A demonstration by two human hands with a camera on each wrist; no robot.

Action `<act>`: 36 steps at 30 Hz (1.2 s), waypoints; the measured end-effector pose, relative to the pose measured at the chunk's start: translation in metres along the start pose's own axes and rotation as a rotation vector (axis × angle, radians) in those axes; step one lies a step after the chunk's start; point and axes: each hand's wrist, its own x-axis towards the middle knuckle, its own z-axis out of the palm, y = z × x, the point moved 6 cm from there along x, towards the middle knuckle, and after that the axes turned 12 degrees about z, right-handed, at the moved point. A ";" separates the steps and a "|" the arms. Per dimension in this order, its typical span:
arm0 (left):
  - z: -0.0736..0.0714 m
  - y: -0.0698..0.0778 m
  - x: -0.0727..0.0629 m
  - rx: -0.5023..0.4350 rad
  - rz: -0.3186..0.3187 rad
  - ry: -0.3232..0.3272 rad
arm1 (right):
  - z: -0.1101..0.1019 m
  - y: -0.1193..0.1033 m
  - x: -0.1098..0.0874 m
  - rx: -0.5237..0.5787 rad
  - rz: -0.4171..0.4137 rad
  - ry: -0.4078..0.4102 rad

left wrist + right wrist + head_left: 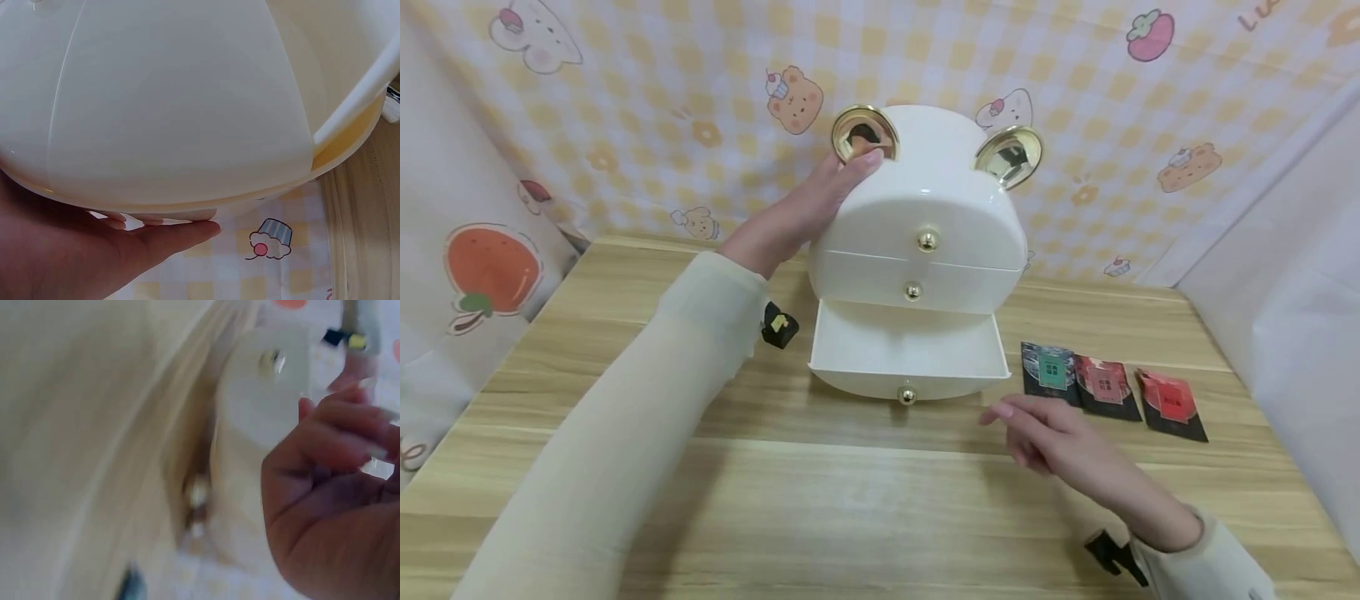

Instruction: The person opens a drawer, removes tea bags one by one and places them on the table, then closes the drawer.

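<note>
A white drawer box point(917, 200) with gold ears and gold knobs stands at the back of the table. Its lowest drawer point(910, 337) is pulled out, and the inside looks bare. My left hand point(808, 200) holds the box at its upper left, with the thumb beside the left ear point(865, 133). Some of its fingers pass behind the box's back edge in the left wrist view, partly hidden. My right hand point(1052, 433) hovers in front of the drawer's right corner, touching nothing, its fingers loosely bent; the right wrist view is blurred.
Three small packets, one green-labelled point(1049, 369), one dark red point(1107, 387) and one bright red point(1172, 403), lie right of the box. Behind the box hangs a yellow checked cloth point(700, 125). White cloth walls point(1300, 225) border the wooden table point(850, 508).
</note>
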 end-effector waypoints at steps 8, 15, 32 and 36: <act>0.000 0.001 -0.002 -0.025 0.029 -0.003 | 0.062 -0.017 0.015 0.304 -0.054 -0.282; 0.001 -0.001 -0.003 -0.029 0.035 -0.006 | 0.094 -0.023 0.031 0.560 0.020 -0.381; 0.000 -0.001 0.000 -0.018 0.030 0.030 | 0.104 -0.022 0.055 0.900 0.155 -0.381; -0.001 -0.001 0.000 -0.021 0.043 0.022 | 0.103 -0.023 0.058 0.935 0.173 -0.357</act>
